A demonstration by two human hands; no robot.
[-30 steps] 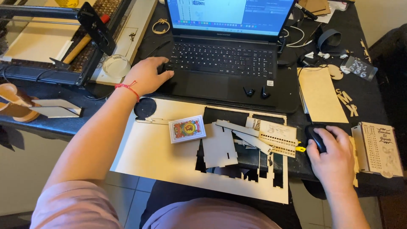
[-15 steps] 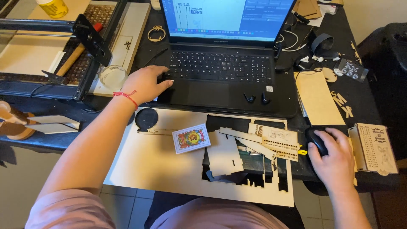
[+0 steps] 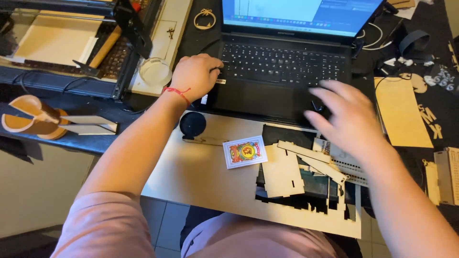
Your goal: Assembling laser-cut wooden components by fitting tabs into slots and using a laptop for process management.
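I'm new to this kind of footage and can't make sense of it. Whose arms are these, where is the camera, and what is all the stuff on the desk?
The camera sits on a person's head and looks down, so both arms are their own. The left hand rests at the left edge of a laptop. The right hand is blurred above the desk and holds nothing. In front lies a pale board with cut-out gaps, loose wooden pieces, a playing card and a black round disc. At far left stands a framed cutting machine.
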